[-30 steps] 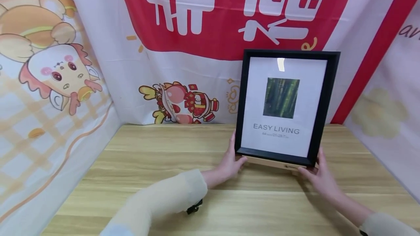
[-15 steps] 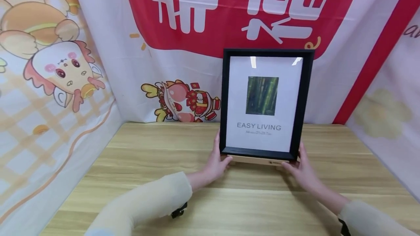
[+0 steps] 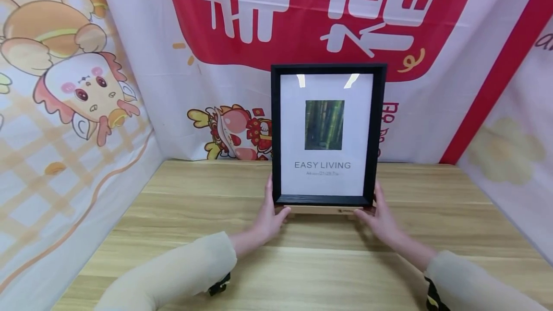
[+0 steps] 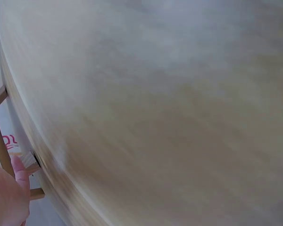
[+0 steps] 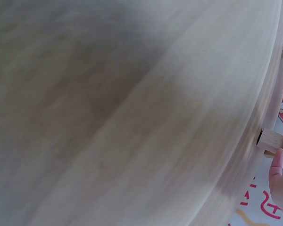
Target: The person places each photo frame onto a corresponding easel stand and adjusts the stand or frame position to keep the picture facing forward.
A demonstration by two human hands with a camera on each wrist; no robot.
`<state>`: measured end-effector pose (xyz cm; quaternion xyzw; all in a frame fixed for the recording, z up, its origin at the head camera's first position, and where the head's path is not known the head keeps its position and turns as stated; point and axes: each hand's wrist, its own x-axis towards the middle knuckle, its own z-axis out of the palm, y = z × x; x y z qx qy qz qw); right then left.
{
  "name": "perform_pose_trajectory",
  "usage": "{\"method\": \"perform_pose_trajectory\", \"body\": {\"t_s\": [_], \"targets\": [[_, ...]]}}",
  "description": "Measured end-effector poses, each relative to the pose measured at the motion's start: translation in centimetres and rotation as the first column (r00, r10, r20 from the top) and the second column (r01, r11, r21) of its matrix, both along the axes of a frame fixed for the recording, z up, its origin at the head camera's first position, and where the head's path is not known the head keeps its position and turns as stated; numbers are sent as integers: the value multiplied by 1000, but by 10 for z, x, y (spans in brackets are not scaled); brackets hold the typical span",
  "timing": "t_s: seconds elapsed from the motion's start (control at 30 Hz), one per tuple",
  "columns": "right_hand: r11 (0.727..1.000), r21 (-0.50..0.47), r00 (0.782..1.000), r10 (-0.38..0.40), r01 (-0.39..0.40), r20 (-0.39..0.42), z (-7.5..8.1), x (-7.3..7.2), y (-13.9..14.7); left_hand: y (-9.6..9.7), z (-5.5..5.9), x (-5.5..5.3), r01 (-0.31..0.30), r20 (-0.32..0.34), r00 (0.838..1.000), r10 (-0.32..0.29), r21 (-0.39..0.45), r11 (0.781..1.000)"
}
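Observation:
A black picture frame [image 3: 276, 133] with a small bamboo picture and the words EASY LIVING stands upright, leaning slightly back, on a small wooden easel [image 3: 319, 209]. My left hand [image 3: 265, 222] grips the easel's lower left corner, thumb in front and fingers along the side. At the lower right corner my right hand [image 3: 384, 220] holds it the same way. In the left wrist view, the left thumb [image 4: 20, 174] lies against a wooden leg [image 4: 2, 141]. A wooden foot [image 5: 272, 140] sits by the right thumb [image 5: 276, 165] in the right wrist view. Most of the easel is hidden behind the frame.
The wood-grain table [image 3: 302, 272] runs back to a white cloth wall [image 3: 224, 85] with a large red print. Printed cloth walls also close off the left side [image 3: 142, 61] and the right side [image 3: 501, 109].
Both hands have moved the easel and picture frame to the left along the table, toward the middle of the head view. The frame now faces more squarely forward. The grip looks the same.

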<state>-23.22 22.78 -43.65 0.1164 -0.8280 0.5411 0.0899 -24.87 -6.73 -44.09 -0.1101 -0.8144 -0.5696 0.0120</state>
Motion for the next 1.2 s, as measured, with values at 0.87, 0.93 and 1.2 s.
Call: {"method": "perform_pose_trajectory", "body": {"t_s": [0.87,0.93,1.2], "targets": [[1000,-22,1000,-3,3,-22,-1,-4,-20,-22,3,-10,24,18,1000,-24,-14,1000],[1000,-26,1000,-4,3,-26,-2,-4,-21,-23,3,-11,21,24,999,-21,-18,1000],[1000,-30,1000,-9,8,-14,-4,-3,-20,-22,3,-10,25,27,999,-24,-39,999]]}}
